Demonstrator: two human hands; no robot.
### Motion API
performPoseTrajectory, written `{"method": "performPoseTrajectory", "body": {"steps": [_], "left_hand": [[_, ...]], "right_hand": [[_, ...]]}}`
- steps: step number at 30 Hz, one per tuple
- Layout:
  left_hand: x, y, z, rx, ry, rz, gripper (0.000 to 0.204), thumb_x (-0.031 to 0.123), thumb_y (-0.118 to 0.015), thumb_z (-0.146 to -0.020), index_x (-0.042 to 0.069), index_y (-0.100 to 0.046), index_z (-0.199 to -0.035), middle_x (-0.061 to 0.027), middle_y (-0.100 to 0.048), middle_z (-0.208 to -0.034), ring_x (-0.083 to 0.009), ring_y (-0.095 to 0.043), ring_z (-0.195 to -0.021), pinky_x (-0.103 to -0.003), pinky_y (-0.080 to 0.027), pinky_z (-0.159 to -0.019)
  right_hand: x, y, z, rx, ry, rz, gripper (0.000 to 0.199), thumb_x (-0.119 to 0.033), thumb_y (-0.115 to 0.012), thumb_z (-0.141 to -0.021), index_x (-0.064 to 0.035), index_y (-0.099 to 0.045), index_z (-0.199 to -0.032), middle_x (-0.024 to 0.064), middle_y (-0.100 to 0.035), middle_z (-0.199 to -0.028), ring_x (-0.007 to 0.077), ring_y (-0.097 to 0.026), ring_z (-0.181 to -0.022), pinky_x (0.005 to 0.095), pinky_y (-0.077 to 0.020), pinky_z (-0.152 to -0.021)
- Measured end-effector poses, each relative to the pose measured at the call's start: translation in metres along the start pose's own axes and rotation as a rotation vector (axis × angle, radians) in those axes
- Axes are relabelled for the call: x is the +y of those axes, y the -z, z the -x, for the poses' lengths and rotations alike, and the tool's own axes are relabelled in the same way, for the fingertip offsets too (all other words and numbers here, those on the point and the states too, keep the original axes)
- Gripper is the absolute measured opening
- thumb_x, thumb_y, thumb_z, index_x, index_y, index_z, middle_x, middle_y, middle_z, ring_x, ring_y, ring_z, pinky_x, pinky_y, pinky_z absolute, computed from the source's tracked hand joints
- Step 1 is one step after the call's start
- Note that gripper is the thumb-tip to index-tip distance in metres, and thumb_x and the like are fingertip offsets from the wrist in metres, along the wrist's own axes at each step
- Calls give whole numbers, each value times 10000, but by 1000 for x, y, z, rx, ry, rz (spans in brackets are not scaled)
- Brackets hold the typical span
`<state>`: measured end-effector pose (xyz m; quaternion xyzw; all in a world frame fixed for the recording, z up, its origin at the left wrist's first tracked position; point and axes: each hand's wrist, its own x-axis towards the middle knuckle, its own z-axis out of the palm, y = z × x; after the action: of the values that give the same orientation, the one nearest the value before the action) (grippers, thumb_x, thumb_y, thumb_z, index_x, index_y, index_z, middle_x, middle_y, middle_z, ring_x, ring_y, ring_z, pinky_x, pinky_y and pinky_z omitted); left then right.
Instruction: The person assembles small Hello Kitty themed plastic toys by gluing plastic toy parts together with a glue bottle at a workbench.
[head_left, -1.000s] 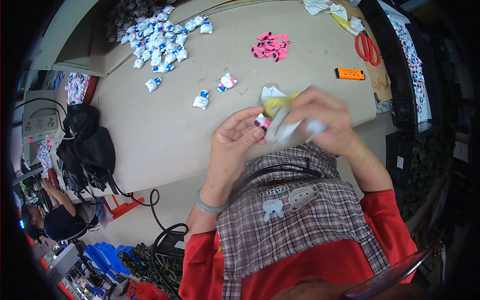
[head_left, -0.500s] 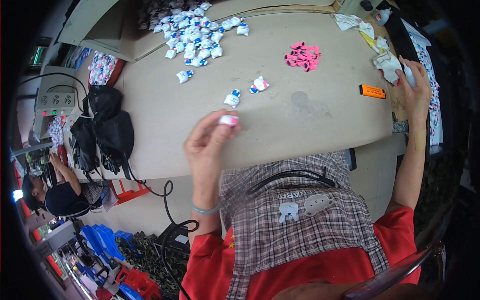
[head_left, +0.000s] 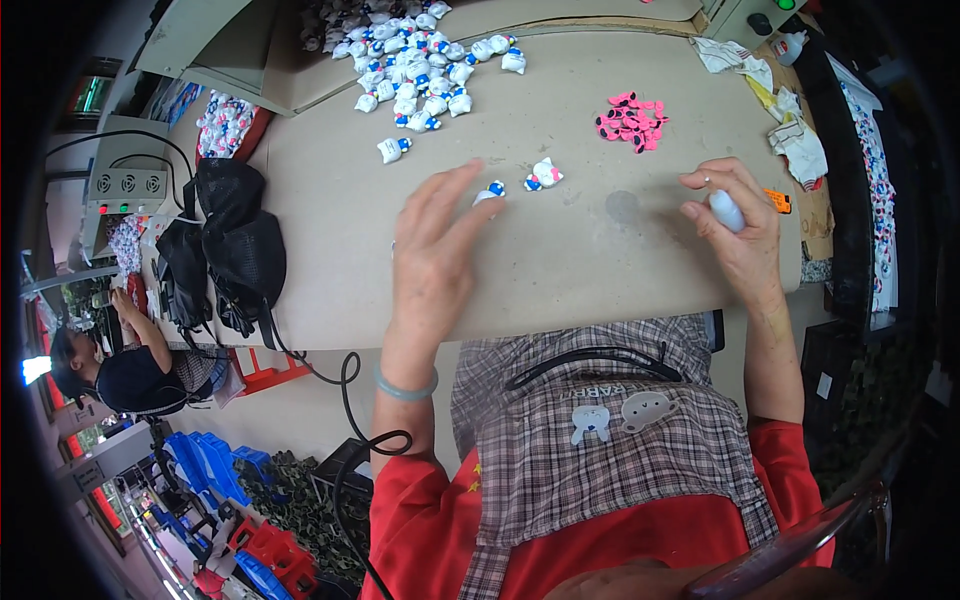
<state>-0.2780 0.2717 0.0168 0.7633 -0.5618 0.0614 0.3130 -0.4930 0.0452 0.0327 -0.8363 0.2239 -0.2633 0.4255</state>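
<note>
My left hand (head_left: 435, 245) is over the table with its fingers spread. Its thumb and index finger reach toward a small white cat-like figurine (head_left: 489, 191) with blue on it, partly covered by the thumb. A pale speck shows at the hand's outer edge; what lies under the palm is hidden. Just right of that figurine rests another white figurine (head_left: 544, 174) with pink and blue parts. My right hand (head_left: 740, 235) is closed around a small whitish squeeze bottle (head_left: 726, 211) with a thin tip, held above the table's right side.
Many white-and-blue figurines (head_left: 415, 75) lie heaped at the back left, one (head_left: 394, 149) apart. Small pink-and-black pieces (head_left: 632, 122) form a pile farther right. An orange lighter-like item (head_left: 778, 201) sits behind my right hand, near cloths (head_left: 797, 150). A black bag (head_left: 240, 235) lies left.
My right hand has brought the bottle inward from the right edge. My left hand has opened its pinch, and the figurine it held no longer shows. The view has shifted slightly.
</note>
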Motion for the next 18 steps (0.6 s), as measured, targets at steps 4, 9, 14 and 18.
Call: {"method": "performPoseTrajectory", "body": {"steps": [4,9,14,18], "left_hand": [[-5,-15,-6,-143,-14,81,364,-122,-562,-704,13,-673,-1024,-116,-636,-1179,-309,-580,-1080,-377,-491,-902],[3,-8,-9,-59,159,317,227,-15,-607,-830,-4,-642,-1054,-119,-660,-1060,-215,-639,-850,-288,-525,-714],[21,-15,2,-11,597,1190,253,153,-524,-978,-16,-589,-1154,-133,-664,-1025,-155,-645,-720,-268,-529,-655],[38,-29,8,-49,683,1562,368,213,-463,-1007,-41,-527,-1266,-222,-632,-1107,-204,-656,-809,-260,-540,-684]], "right_hand": [[-5,-6,0,-73,-78,-71,239,-9,-720,-773,-13,-653,-1002,61,-620,-1003,154,-605,-938,269,-475,-814],[-3,-7,5,-265,-210,-458,406,-51,-660,-839,-35,-508,-1215,63,-563,-1109,121,-586,-924,265,-480,-763],[-1,-11,11,-329,-188,-720,384,-68,-607,-883,-34,-466,-1239,70,-523,-1112,105,-571,-869,225,-454,-653],[-6,-17,11,-239,-129,-656,305,-73,-630,-887,-20,-516,-1165,58,-528,-1041,92,-589,-777,190,-428,-558]]}}
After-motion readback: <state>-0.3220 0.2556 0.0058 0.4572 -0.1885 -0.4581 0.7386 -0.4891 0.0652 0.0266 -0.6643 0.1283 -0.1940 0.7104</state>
